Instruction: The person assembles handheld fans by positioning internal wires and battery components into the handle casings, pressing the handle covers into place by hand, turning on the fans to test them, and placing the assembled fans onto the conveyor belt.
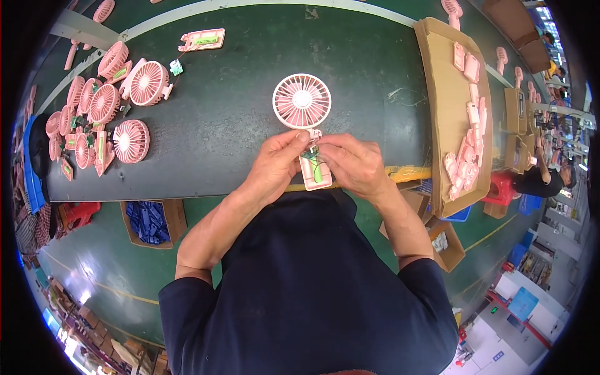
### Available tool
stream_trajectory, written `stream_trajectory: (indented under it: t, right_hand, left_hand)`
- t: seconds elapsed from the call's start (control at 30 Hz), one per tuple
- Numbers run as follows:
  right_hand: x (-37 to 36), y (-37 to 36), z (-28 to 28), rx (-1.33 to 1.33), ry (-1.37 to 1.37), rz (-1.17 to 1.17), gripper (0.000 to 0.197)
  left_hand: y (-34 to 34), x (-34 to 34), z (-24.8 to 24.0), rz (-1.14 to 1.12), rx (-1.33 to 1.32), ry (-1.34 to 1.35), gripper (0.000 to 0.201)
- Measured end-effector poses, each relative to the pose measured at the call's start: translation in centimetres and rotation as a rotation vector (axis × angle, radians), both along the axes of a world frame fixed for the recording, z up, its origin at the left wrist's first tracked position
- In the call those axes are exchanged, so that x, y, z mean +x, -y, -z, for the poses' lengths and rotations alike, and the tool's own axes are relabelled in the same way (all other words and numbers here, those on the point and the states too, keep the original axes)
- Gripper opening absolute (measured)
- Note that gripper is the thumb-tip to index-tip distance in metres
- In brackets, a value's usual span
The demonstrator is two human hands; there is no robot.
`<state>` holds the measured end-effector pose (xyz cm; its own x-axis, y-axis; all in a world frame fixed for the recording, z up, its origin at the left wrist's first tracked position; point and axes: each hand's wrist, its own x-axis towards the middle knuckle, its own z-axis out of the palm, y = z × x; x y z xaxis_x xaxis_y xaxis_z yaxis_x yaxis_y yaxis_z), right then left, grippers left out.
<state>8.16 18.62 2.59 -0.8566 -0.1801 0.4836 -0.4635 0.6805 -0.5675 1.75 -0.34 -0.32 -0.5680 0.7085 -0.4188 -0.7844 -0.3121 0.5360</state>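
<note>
Through the head view I see the dark green bench (231,119) running under and beyond both hands. To the right of the right hand stands an open carton (440,125) with pink shells (465,156) inside; well off to the left of the left hand sits a group of pink fans (103,103).

I see the left hand (275,159) pinched, thumb and forefinger, at the neck of the pink fan (302,101), whose round cage lies just beyond the fingertips. The right hand (356,164) has its fingers bunched beside that neck; I cannot tell whether they grip anything. The open handle shell (319,185) lies below the fingertips, between the hands, with a green battery (317,173) in it and thin wires (310,164) near its top.

I judge this fine work at the neck. I would steady the fan with the left pinch, use only light right fingertip pressure, and leave the wires slack, clear of the shell's edges, since a tug could strain them.
</note>
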Motion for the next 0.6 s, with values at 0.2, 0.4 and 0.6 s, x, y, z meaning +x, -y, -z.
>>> stream_trajectory:
  t: [0.2, 0.4, 0.6]
  right_hand:
    - [0.0, 0.2, -0.1, -0.016, 0.158, 0.035, 0.017]
    - [-0.6, 0.3, -1.7, -0.036, 0.252, 0.069, 0.01]
    - [-1.1, 0.0, -2.6, 0.125, 0.325, 0.046, 0.009]
  left_hand:
    - [0.3, -0.4, 0.1, 0.046, 0.04, 0.079, 0.037]
    - [0.2, -0.4, -0.2, 0.043, 0.02, 0.115, 0.036]
    - [0.3, -0.6, -0.1, 0.055, 0.042, 0.138, 0.034]
